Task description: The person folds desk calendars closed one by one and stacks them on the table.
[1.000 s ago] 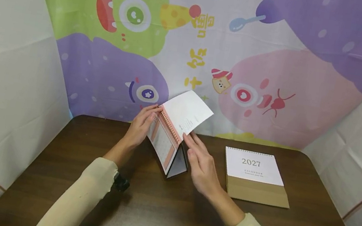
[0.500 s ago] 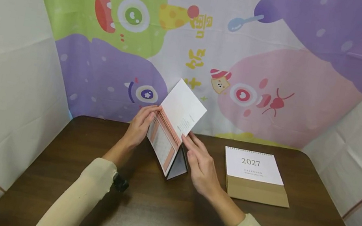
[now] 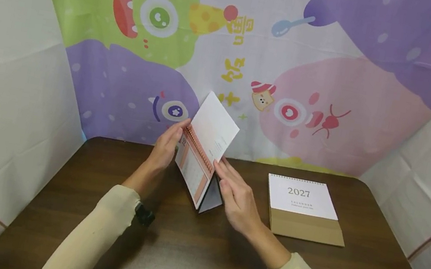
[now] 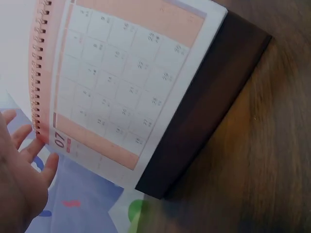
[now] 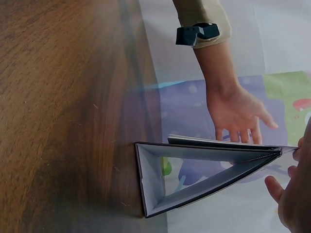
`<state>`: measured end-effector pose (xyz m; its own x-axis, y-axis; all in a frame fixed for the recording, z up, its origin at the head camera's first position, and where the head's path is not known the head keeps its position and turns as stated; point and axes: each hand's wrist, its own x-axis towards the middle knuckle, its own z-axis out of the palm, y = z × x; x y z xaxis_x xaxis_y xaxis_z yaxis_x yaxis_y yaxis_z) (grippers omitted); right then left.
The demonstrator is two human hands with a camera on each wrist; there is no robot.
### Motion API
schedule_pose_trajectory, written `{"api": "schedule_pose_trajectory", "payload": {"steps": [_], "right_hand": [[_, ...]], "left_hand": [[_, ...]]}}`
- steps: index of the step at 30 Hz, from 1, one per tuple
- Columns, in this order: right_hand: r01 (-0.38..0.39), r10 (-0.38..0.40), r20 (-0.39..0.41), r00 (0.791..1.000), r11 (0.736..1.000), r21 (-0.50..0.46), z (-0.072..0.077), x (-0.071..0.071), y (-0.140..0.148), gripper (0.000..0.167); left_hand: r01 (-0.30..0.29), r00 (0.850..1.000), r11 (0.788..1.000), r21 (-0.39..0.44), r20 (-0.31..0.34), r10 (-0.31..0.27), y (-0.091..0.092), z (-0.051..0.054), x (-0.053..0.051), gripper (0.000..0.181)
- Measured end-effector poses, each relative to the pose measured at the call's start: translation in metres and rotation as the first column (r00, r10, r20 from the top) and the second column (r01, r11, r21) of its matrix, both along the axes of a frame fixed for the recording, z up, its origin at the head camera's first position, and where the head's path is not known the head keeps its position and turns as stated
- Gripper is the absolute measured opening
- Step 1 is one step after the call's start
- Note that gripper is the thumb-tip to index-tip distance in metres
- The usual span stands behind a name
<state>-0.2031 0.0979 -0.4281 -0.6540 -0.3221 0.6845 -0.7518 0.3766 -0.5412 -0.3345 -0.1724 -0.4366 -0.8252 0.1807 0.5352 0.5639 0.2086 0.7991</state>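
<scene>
A pink spiral-bound desk calendar point(image 3: 195, 167) stands on its triangular stand, one white page point(image 3: 215, 125) raised above the coil. The left wrist view shows its date grid point(image 4: 116, 80) marked 07. My left hand point(image 3: 164, 147) is at the coil's left end, fingers extended; in the left wrist view that hand point(image 4: 22, 170) has its fingers spread beside the coil. At the coil's right end, my right hand point(image 3: 238, 200) touches the raised page's lower corner with extended fingers, thumb apart. The right wrist view shows the stand's hollow side point(image 5: 194, 191) and part of my right hand point(image 5: 296, 189).
A second desk calendar point(image 3: 303, 199), printed 2027 on a tan base, lies to the right on the dark wooden table point(image 3: 195, 255). Behind the table hangs a cartoon-printed cloth point(image 3: 228, 60). White cloth panels point(image 3: 11, 48) flank both sides.
The raised page has swung leftward and stands more upright. My left fingers have shifted up slightly from the coil's end. My right hand has moved a little left with the page corner.
</scene>
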Motion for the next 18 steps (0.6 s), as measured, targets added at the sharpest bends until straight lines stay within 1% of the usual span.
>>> {"api": "schedule_pose_trajectory", "payload": {"steps": [1,2,4,5,6,8,11,14,18], "right_hand": [[0.000,0.000,-0.005,1.000,1.000,0.004,0.000,0.000,0.000,0.044],[0.001,-0.001,-0.013,1.000,1.000,0.010,0.000,0.000,0.000,0.043],[0.001,0.000,-0.026,1.000,1.000,0.021,0.000,0.000,0.000,0.043],[0.000,0.001,-0.029,1.000,1.000,0.027,0.001,0.000,0.000,0.043],[-0.001,0.002,-0.030,1.000,0.999,0.033,0.001,0.000,-0.001,0.043],[-0.007,0.008,-0.032,0.999,0.999,0.043,0.001,0.000,-0.001,0.043],[-0.021,0.023,-0.040,0.999,0.999,0.050,0.000,0.000,-0.002,0.043],[-0.033,0.036,-0.057,0.998,0.998,0.058,-0.002,-0.001,-0.003,0.043],[-0.048,0.053,-0.081,0.995,0.997,0.064,-0.005,-0.001,-0.003,0.043]], "left_hand": [[0.016,1.000,1.000,0.015,-0.014,-0.016,-0.002,-0.006,-0.007,0.063],[0.035,0.999,0.999,0.028,-0.012,-0.035,-0.002,-0.007,-0.010,0.067],[0.054,0.999,0.997,0.054,0.006,-0.054,-0.001,-0.007,-0.012,0.073],[0.057,0.998,0.996,0.068,0.016,-0.058,0.000,-0.005,-0.011,0.073],[0.050,0.998,0.995,0.081,0.031,-0.053,0.002,-0.001,-0.010,0.072],[0.042,0.996,0.994,0.105,0.080,-0.051,0.007,0.014,0.004,0.071],[0.017,0.992,0.990,0.144,0.118,-0.034,0.011,0.025,0.011,0.065],[-0.001,0.988,0.984,0.181,0.152,-0.027,0.012,0.030,0.014,0.065],[-0.001,0.986,0.974,0.225,0.162,-0.036,0.010,0.033,0.015,0.072]]}}
